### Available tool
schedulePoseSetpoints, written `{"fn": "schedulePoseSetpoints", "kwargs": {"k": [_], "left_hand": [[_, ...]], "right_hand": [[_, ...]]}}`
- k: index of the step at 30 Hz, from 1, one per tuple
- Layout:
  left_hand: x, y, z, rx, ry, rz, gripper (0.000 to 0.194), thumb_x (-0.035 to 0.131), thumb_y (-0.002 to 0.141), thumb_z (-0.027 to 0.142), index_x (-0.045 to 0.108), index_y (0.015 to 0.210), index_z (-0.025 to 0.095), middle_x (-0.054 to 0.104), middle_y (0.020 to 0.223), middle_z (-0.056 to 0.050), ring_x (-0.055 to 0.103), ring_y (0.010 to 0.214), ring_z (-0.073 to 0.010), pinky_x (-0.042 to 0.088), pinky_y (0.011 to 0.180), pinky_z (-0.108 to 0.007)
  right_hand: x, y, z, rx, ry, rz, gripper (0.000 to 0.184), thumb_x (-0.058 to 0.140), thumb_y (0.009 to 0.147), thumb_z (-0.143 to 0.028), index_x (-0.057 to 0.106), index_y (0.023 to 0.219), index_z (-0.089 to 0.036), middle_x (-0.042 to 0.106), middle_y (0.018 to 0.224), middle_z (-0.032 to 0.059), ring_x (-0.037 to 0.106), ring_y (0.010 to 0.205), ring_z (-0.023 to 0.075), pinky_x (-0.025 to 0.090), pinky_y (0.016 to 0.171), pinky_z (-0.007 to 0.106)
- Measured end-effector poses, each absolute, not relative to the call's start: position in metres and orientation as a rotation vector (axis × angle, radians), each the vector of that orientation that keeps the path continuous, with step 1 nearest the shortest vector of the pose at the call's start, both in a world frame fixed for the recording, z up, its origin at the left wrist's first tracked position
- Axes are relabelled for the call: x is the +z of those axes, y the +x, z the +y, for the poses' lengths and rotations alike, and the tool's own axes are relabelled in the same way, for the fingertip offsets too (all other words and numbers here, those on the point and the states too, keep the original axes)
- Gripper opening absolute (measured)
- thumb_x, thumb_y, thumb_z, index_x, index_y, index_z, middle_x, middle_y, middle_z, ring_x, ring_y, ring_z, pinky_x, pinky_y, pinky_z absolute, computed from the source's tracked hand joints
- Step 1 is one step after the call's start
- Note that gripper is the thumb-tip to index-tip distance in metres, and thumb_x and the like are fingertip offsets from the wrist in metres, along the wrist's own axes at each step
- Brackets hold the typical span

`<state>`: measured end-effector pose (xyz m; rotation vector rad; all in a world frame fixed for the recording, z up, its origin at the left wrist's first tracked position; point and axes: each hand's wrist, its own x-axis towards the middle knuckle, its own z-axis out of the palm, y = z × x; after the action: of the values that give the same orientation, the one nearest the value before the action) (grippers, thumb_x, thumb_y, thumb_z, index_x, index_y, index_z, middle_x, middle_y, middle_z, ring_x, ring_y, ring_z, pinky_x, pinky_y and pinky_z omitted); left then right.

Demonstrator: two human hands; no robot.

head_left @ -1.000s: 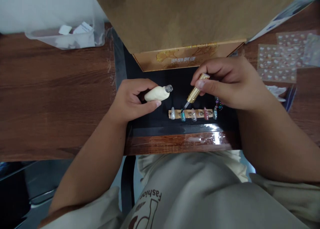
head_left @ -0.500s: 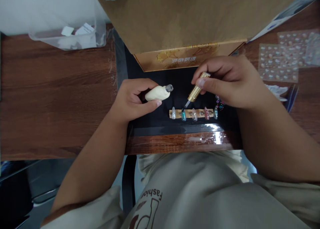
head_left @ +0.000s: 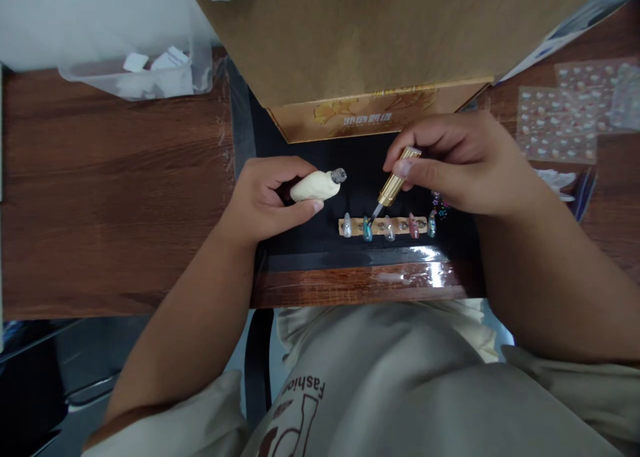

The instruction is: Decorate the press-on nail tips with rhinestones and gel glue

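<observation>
My left hand [head_left: 273, 197] is closed round a cream nail polish bottle [head_left: 315, 186], tilted so its uncapped dark neck points right. Between the thumb and fingers of my right hand [head_left: 450, 164] is a gold-capped nail polish brush [head_left: 397, 178], slanting down to the left. Its tip meets or nearly meets the teal false nail [head_left: 368, 230], second from the left. Several glittery false nails, among them a pink one [head_left: 413, 226] and a silvery one [head_left: 347, 225], sit in a row on a pale wooden strip [head_left: 356, 227].
A large cardboard box [head_left: 380, 44] stands behind the black mat [head_left: 300, 244]. Small colourful gems [head_left: 440, 207] lie beneath my right wrist. Sticker sheets [head_left: 557, 124] are at the right, and a clear plastic bin [head_left: 200, 77] with white pieces stands at the back left.
The brush has dipped slightly, its tip moving from the upper end of the teal nail down toward its middle right. My left hand and the bottle stay put.
</observation>
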<state>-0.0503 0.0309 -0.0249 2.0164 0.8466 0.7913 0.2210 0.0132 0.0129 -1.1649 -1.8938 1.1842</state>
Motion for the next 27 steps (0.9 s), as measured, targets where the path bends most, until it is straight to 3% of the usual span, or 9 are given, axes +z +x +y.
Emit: {"fn": "schedulePoseSetpoints", "kwargs": {"k": [4, 14, 20, 27], "left_hand": [[-0.0255, -0.0501, 0.0315, 0.808, 2.013, 0.817, 0.018, 0.076, 0.078, 0.032, 0.071, 0.087, 0.018, 0.066, 0.071, 0.002, 0.052, 0.058, -0.0075, 0.036, 0.052, -0.022], [-0.0237, -0.0487, 0.0319, 0.787, 1.999, 0.850, 0.016, 0.076, 0.076, 0.036, 0.070, 0.083, 0.022, 0.066, 0.069, 0.001, 0.051, 0.056, -0.0099, 0.035, 0.050, -0.025], [-0.0273, -0.0499, 0.0319, 0.825, 1.985, 0.816, 0.019, 0.078, 0.075, 0.035, 0.072, 0.085, 0.020, 0.067, 0.069, 0.001, 0.051, 0.056, -0.0092, 0.034, 0.049, -0.024], [-0.0245, -0.0495, 0.0308, 0.784, 1.982, 0.858, 0.017, 0.077, 0.075, 0.036, 0.070, 0.084, 0.023, 0.066, 0.070, 0.002, 0.052, 0.057, -0.0102, 0.036, 0.052, -0.027]], "right_hand": [[0.0167, 0.2215, 0.0124, 1.207, -1.166, -1.840, 0.025, 0.067, 0.089, -0.041, 0.064, 0.076, -0.019, 0.060, 0.064, -0.0007, 0.050, 0.059, 0.0098, 0.035, 0.055, 0.027], [0.0150, 0.2138, 0.0090, 1.222, -1.162, -1.928, 0.016, 0.064, 0.088, -0.031, 0.065, 0.077, -0.020, 0.057, 0.063, -0.0026, 0.045, 0.055, 0.0082, 0.032, 0.051, 0.025], [0.0191, 0.2184, 0.0123, 1.177, -1.190, -1.879, 0.024, 0.069, 0.086, -0.042, 0.065, 0.077, -0.020, 0.060, 0.066, 0.0000, 0.049, 0.060, 0.0109, 0.038, 0.057, 0.028], [0.0184, 0.2151, 0.0057, 1.292, -1.147, -1.909, 0.016, 0.066, 0.089, -0.033, 0.066, 0.079, -0.020, 0.061, 0.066, -0.0014, 0.048, 0.056, 0.0082, 0.034, 0.052, 0.025]]}}
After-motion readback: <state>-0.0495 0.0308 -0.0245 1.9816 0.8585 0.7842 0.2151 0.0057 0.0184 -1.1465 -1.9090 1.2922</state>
